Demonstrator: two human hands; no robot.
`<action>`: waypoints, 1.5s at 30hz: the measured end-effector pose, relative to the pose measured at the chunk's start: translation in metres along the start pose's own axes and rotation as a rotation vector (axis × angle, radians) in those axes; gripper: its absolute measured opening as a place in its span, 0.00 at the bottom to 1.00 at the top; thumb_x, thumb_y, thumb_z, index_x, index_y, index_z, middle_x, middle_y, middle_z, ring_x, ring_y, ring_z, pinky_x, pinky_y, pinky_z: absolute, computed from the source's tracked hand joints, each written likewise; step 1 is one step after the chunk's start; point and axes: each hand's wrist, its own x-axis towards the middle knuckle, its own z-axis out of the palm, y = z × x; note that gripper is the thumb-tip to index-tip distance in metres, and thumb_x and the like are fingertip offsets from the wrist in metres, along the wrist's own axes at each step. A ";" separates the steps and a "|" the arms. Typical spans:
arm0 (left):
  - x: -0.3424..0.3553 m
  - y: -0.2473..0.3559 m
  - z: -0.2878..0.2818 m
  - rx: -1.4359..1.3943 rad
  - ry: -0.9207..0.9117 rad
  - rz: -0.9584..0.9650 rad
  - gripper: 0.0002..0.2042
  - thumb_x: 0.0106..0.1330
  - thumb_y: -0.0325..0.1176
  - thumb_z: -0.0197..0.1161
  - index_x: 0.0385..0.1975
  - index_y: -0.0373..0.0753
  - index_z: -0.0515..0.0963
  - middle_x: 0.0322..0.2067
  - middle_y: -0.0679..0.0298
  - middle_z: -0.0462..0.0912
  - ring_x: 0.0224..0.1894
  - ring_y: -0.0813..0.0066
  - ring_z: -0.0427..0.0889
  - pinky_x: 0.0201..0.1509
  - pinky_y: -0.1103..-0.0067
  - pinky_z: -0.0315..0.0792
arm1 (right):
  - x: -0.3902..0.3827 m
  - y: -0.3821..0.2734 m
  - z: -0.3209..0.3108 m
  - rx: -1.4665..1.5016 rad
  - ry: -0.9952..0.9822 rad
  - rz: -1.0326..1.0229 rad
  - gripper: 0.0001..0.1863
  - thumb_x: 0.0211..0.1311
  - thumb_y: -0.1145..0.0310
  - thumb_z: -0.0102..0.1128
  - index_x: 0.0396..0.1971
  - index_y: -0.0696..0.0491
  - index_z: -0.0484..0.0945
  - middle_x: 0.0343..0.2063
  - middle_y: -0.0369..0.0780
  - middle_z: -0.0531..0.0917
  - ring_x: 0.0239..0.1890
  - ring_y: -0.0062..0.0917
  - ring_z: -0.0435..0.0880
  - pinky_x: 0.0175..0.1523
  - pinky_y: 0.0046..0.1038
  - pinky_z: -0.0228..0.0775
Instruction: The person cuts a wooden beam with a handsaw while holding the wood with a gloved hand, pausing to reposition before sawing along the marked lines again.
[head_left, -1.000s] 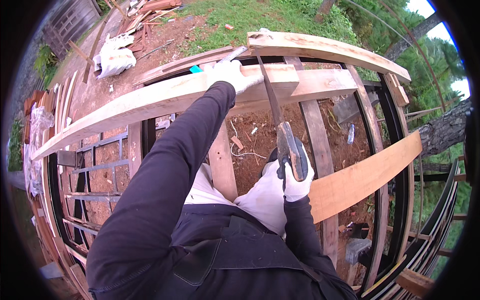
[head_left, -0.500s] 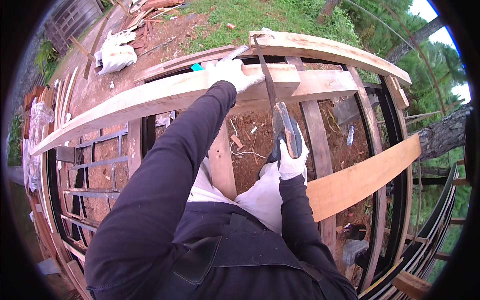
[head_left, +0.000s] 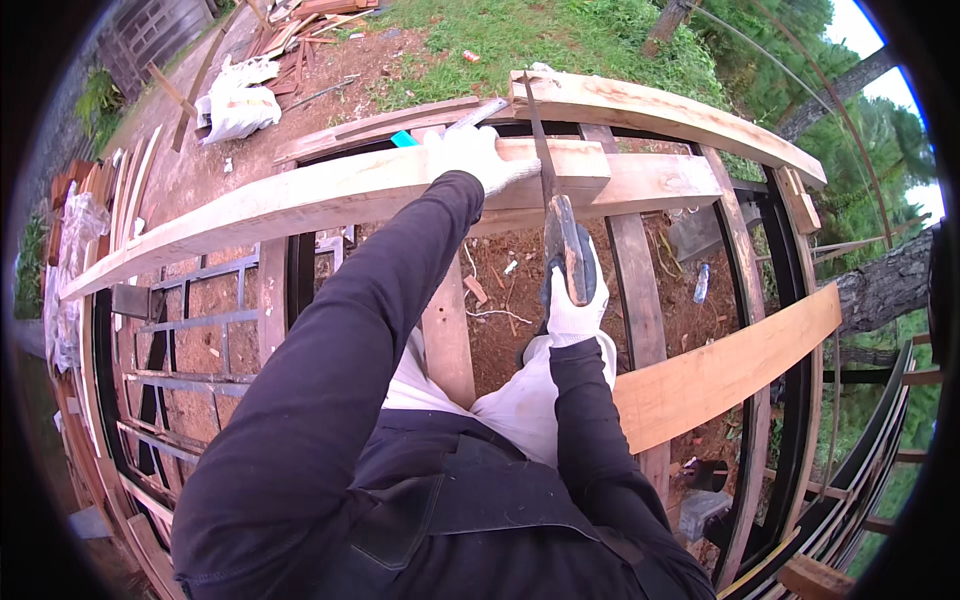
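Observation:
My gloved left hand [head_left: 465,158] grips the top of a long pale wooden beam [head_left: 220,205], beside a silver flat tool [head_left: 470,115] and a small cyan object [head_left: 402,139]. My gloved right hand [head_left: 575,300] is closed on the handle of a handsaw [head_left: 550,175], held low in front of my body. The blade points away from me across the beam, just right of my left hand, near its short right end. Whether the teeth touch the wood is unclear. Behind lies another beam [head_left: 660,115]; a shorter one [head_left: 665,185] sits to the right.
A black metal frame [head_left: 780,240] with crosspieces surrounds me over dirt. A light plank [head_left: 725,365] crosses at right. Scrap wood [head_left: 310,30], a white sack [head_left: 240,110] and plastic-wrapped boards [head_left: 70,280] lie left and beyond. A tree trunk [head_left: 870,290] stands close at right.
My right hand and the saw have moved forward, away from my body, along the blade's line. My left hand stays on the beam. The view has shifted slightly.

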 end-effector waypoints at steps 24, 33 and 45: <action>-0.016 -0.059 0.007 0.119 -0.027 0.244 0.49 0.46 0.64 0.74 0.68 0.44 0.68 0.58 0.53 0.79 0.62 0.54 0.76 0.66 0.59 0.63 | 0.033 0.004 0.020 0.073 0.010 0.003 0.31 0.63 0.79 0.64 0.67 0.63 0.70 0.61 0.48 0.81 0.62 0.30 0.82 0.67 0.31 0.72; -0.018 -0.072 0.011 0.112 0.052 0.225 0.43 0.44 0.61 0.75 0.61 0.43 0.74 0.52 0.53 0.79 0.58 0.55 0.78 0.61 0.60 0.68 | -0.085 -0.023 -0.043 0.056 -0.028 0.456 0.27 0.63 0.76 0.57 0.64 0.60 0.74 0.47 0.44 0.83 0.47 0.28 0.83 0.51 0.32 0.76; -0.019 -0.064 0.009 0.118 0.057 0.228 0.43 0.45 0.60 0.75 0.61 0.43 0.74 0.52 0.52 0.79 0.56 0.54 0.78 0.60 0.62 0.70 | 0.022 0.016 0.017 -0.009 0.031 -0.077 0.29 0.64 0.76 0.65 0.66 0.64 0.71 0.60 0.50 0.82 0.62 0.31 0.82 0.66 0.30 0.71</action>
